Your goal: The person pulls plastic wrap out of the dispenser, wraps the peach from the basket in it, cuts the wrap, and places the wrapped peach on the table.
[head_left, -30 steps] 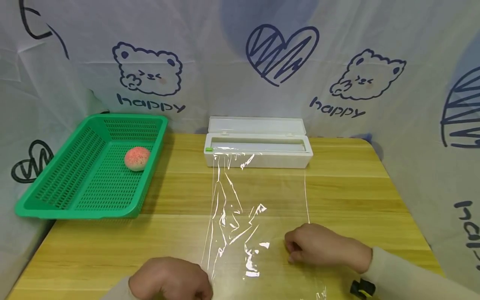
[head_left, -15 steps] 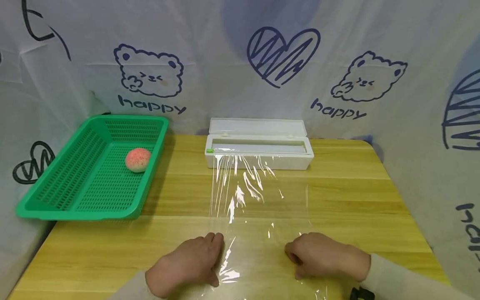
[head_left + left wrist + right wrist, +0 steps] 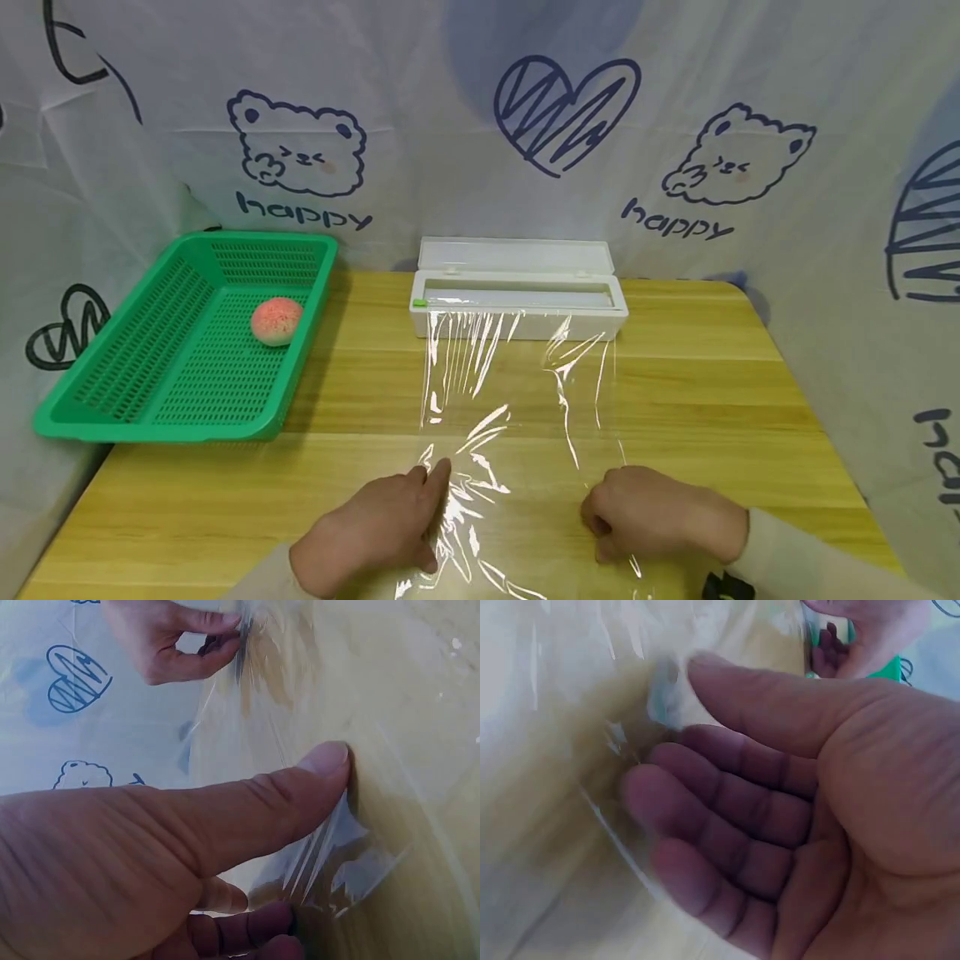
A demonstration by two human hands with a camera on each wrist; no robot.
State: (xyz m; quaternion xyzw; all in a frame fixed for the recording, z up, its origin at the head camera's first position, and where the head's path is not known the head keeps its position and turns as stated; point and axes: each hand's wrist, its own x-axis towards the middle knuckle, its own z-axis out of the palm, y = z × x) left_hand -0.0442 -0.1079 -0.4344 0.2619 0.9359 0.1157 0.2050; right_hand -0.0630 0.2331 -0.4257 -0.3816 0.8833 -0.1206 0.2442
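Clear film [image 3: 525, 450], wrinkled, stretches out from white box [image 3: 517, 273]; well in front of box, R hand [image 3: 652, 512] pinches film's R edge; L hand [image 3: 375, 525] at L edge, grip hard to tell; step's prob. drawing film out; next move calls for even tension.

Clear, creased plastic film [image 3: 517, 433] stretches from an open white box [image 3: 517, 276].

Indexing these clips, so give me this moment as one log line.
left hand: touching film | right hand: pinching film | film: drawn from open box, creased | basket: pink round item inside
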